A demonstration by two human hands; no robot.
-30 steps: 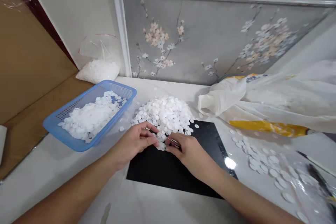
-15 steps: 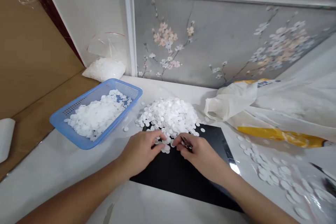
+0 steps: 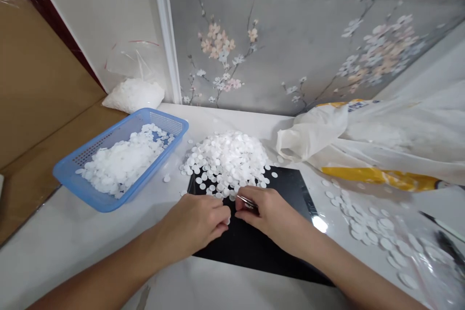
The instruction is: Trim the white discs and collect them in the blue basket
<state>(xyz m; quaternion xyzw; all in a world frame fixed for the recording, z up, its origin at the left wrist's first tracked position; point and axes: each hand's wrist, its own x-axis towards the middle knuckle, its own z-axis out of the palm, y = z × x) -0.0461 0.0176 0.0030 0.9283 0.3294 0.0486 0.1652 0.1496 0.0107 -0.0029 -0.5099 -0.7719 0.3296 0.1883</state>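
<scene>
A heap of small white discs (image 3: 232,155) lies on the back of a black mat (image 3: 254,247) and on the table behind it. My left hand (image 3: 203,218) is over the mat's left part, its fingers curled together around white discs, one of which shows at the fingertips. To its right, my right hand (image 3: 265,213) is closed on a thin metal tool (image 3: 248,201), possibly tweezers, just in front of the heap. The hands are a short gap apart.
A blue basket (image 3: 121,155) of white discs stands at the left, with a filled clear bag (image 3: 134,94) behind it. White and yellow plastic bags (image 3: 378,155) lie at the right, near scattered discs (image 3: 378,232). A framed floral picture (image 3: 301,48) stands behind.
My left hand's fingers have closed around discs that were loose on the mat, and it has moved slightly nearer to me. The view has shifted a little, moving the surroundings left.
</scene>
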